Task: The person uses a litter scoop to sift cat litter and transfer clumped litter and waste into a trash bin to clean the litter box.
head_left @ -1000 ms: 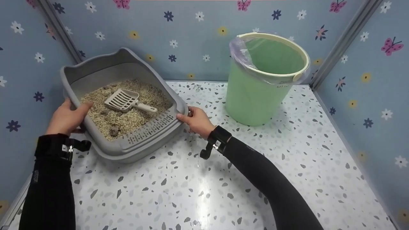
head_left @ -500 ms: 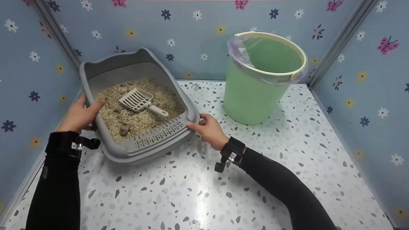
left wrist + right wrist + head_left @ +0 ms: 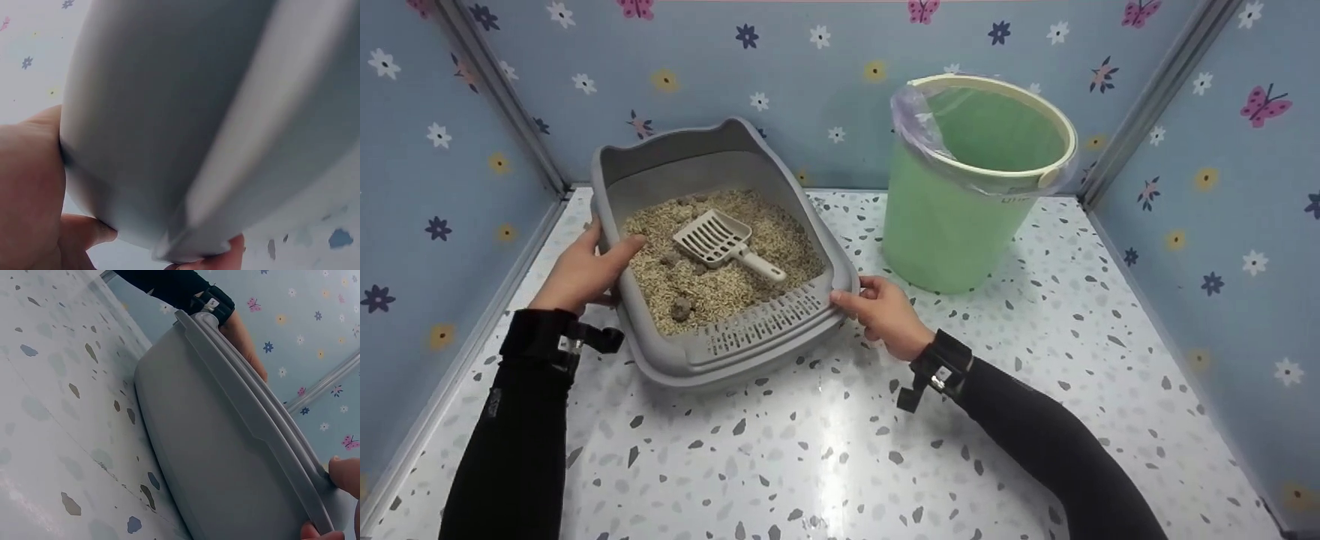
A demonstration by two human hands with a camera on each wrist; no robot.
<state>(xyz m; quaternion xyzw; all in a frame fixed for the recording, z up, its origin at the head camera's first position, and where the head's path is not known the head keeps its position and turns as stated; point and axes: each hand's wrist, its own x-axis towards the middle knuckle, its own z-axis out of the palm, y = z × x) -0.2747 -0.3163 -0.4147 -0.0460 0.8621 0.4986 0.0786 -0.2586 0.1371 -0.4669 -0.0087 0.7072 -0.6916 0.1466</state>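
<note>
A grey litter box [image 3: 664, 360] stands left of centre in the head view, turned at an angle. Sandy pellet litter [image 3: 701, 289] with darker clumps lies inside it, and a beige slotted litter scoop [image 3: 720, 238] rests on top. My left hand [image 3: 585, 268] grips the box's left side, thumb over the rim and the other fingers mostly hidden outside. At the front right corner my right hand [image 3: 891, 316] pinches the rim; its thumb [image 3: 344, 473] lies on top, with a fingertip under the lip. The box wall [image 3: 163, 124] fills most of the left wrist view.
A green bin [image 3: 952, 232] with a pale rim and a purple liner bag stands to the right of the box, by the back wall. Flower-patterned walls [image 3: 825, 90] enclose the speckled white floor [image 3: 780, 465] at the back and both sides.
Both hands have shifted the litter box to the right, away from the left wall and nearer the bin. The scoop has travelled along in the litter. The bin stays where it was.
</note>
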